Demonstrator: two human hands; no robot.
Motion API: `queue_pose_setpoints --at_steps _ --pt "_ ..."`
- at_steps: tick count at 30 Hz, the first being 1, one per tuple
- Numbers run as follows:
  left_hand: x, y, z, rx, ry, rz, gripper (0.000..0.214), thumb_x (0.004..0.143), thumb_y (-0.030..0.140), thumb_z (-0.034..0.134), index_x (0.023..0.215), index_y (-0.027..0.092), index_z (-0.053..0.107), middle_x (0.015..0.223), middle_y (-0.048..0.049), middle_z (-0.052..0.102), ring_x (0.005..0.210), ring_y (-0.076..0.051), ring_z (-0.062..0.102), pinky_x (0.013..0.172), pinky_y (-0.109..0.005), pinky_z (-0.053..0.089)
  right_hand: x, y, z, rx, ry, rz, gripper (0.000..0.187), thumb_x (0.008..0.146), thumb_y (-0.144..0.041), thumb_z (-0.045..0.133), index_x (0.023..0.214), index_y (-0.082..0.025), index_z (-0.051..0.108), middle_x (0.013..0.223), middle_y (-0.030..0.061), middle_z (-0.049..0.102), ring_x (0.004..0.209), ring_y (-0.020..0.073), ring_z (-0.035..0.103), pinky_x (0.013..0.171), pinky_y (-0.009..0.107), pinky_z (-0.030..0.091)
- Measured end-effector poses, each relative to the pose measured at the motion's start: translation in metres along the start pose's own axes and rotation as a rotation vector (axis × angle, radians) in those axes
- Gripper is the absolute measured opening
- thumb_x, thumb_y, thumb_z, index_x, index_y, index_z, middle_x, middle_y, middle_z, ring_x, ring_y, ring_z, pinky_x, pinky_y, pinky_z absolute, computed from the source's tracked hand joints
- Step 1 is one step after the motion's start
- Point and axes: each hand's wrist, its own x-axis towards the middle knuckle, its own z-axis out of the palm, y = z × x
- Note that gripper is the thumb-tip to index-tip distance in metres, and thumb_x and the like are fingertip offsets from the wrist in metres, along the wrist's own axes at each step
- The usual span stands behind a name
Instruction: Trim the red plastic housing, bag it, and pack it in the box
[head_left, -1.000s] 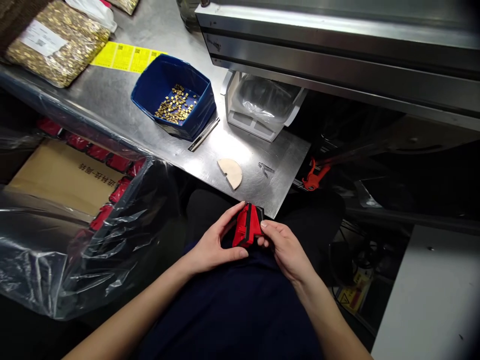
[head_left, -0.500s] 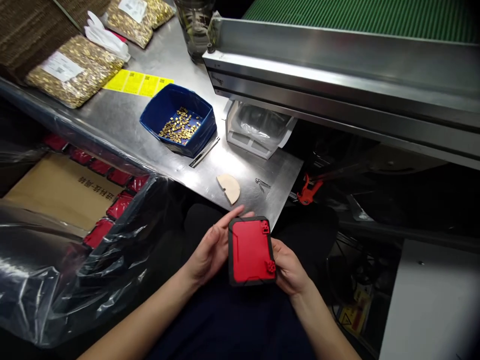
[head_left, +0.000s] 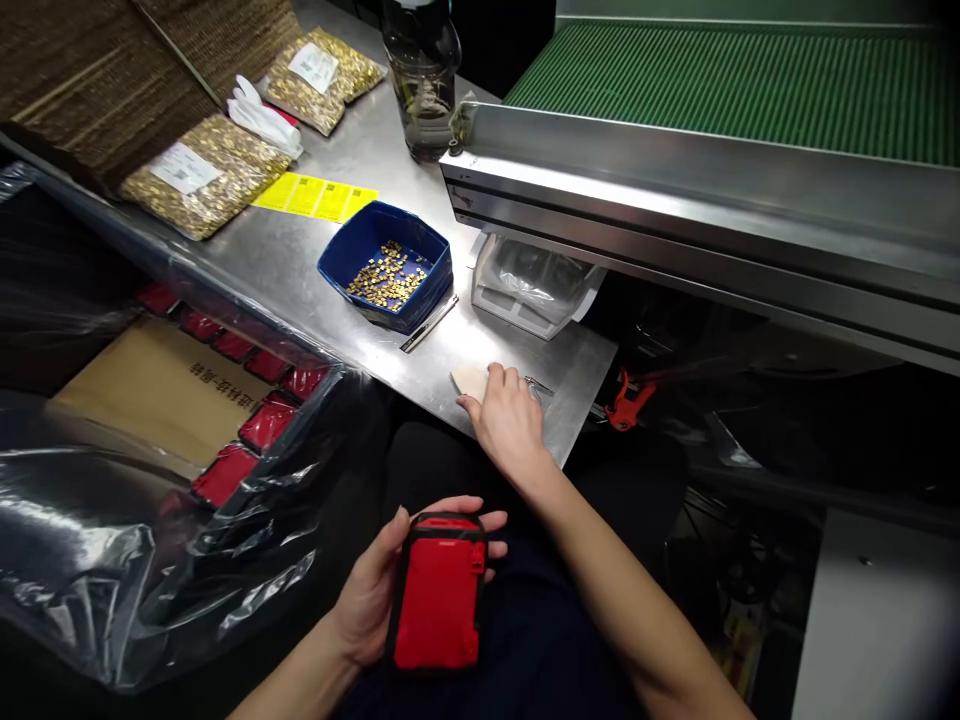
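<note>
In my left hand (head_left: 367,600) lies a flat red case with a black rim (head_left: 439,605), low in front of my lap. The fingers wrap around its back, their tips showing past the far edge. My right hand (head_left: 514,420) is at the near corner of the metal table. Its thumb and forefinger close on a beige half-round piece (head_left: 469,381), partly hidden under the hand. Just beyond the fingers lies a small metal tool, perhaps nail clippers (head_left: 538,385). Farther back stands a blue bin (head_left: 442,290) with many small brass-coloured pieces (head_left: 390,278) in it, beside a slim cutter knife (head_left: 429,324).
Left is a plastic-lined box with red cases (head_left: 225,474) around a cardboard sheet (head_left: 165,390). Bags of brass pieces (head_left: 210,175), yellow labels (head_left: 315,197) and a dark bottle (head_left: 424,100) occupy the table's back. A conveyor (head_left: 675,220) overhangs a grey bin (head_left: 525,290) at right.
My right hand has let go of the red case and moved forward onto the beige half-round piece. The left hand has drawn the case down and to the left. The view has shifted slightly.
</note>
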Motion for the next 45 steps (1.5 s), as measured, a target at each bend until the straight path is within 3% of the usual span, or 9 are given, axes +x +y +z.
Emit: queue_pose_setpoints --at_steps 3,6,12,17,21,25,30,35,45 --pt "0.000 -0.005 0.006 0.027 0.113 -0.011 0.059 0.097 0.060 0.058 0.129 0.011 0.067 0.142 -0.0260 0.063 0.115 -0.036 0.071 0.099 -0.042 0.055 0.021 -0.010 0.014 -0.073 -0.058 -0.019 0.042 0.092 -0.034 0.072 0.124 -0.012 0.056 0.129 0.0252 0.057 0.119 0.0394 0.057 0.095 0.047 0.047" --pt "0.002 -0.005 0.008 0.026 0.259 -0.041 0.053 0.100 0.055 0.054 0.126 0.010 0.067 0.131 -0.0265 0.070 0.107 -0.034 0.075 0.091 -0.039 0.057 0.009 0.004 0.000 -0.069 -0.177 -0.094 0.020 0.098 -0.037 0.063 0.107 -0.019 0.061 0.116 0.0126 0.066 0.108 0.0301 0.064 0.091 0.038 0.049" --pt "0.006 -0.001 0.010 -0.010 0.377 -0.160 0.052 0.102 0.050 0.048 0.127 0.009 0.067 0.111 -0.0230 0.078 0.090 -0.030 0.077 0.077 -0.034 0.060 -0.089 0.036 -0.080 0.229 -0.502 -0.258 0.021 0.107 -0.042 0.047 0.118 -0.028 0.058 0.089 -0.0043 0.067 0.072 0.0136 0.061 0.065 0.023 0.043" --pt "0.009 0.001 0.014 0.058 0.342 -0.258 0.051 0.100 0.047 0.052 0.131 0.009 0.067 0.111 -0.0214 0.078 0.085 -0.026 0.076 0.077 -0.033 0.060 -0.148 0.033 -0.089 0.135 -0.769 -0.339 0.011 0.104 -0.030 0.048 0.097 -0.025 0.054 0.074 -0.0061 0.057 0.060 0.0112 0.049 0.059 0.025 0.032" --pt "0.013 -0.002 0.014 0.158 0.376 -0.258 0.054 0.093 0.051 0.062 0.127 0.009 0.069 0.112 -0.0218 0.077 0.094 -0.030 0.075 0.083 -0.036 0.059 -0.157 0.031 -0.074 0.038 -0.783 -0.381 0.006 0.102 -0.025 0.050 0.097 -0.025 0.054 0.074 -0.0062 0.060 0.057 0.0111 0.050 0.056 0.027 0.028" --pt "0.020 -0.007 0.014 0.158 0.484 -0.348 0.052 0.092 0.055 0.062 0.116 0.011 0.073 0.097 -0.0158 0.078 0.072 -0.023 0.072 0.065 -0.029 0.058 -0.154 0.037 -0.076 -0.118 -0.701 -0.445 0.015 0.108 -0.030 0.042 0.102 -0.024 0.055 0.081 -0.0013 0.067 0.064 0.0145 0.059 0.058 0.028 0.029" --pt "0.022 -0.012 0.020 0.169 0.521 -0.366 0.052 0.092 0.057 0.063 0.114 0.011 0.074 0.098 -0.0159 0.078 0.076 -0.024 0.073 0.066 -0.030 0.058 -0.147 0.040 -0.083 -0.089 -0.738 -0.538 0.015 0.105 -0.028 0.048 0.090 -0.024 0.050 0.072 -0.0047 0.059 0.054 0.0114 0.045 0.054 0.027 0.025" --pt "0.018 -0.011 0.022 0.223 0.499 -0.295 0.050 0.092 0.054 0.062 0.113 0.011 0.076 0.086 -0.0120 0.077 0.065 -0.020 0.067 0.061 -0.027 0.055 -0.137 0.035 -0.083 -0.010 -0.783 -0.425 0.009 0.101 -0.027 0.052 0.092 -0.025 0.052 0.070 -0.0071 0.054 0.054 0.0094 0.044 0.054 0.024 0.025" --pt "0.023 -0.008 0.018 0.317 0.420 -0.259 0.048 0.089 0.053 0.066 0.110 0.011 0.078 0.091 -0.0142 0.077 0.075 -0.025 0.070 0.068 -0.031 0.055 -0.138 0.026 -0.086 -0.034 -0.804 -0.370 0.010 0.096 -0.024 0.056 0.086 -0.024 0.053 0.067 -0.0060 0.055 0.052 0.0097 0.043 0.052 0.025 0.022"
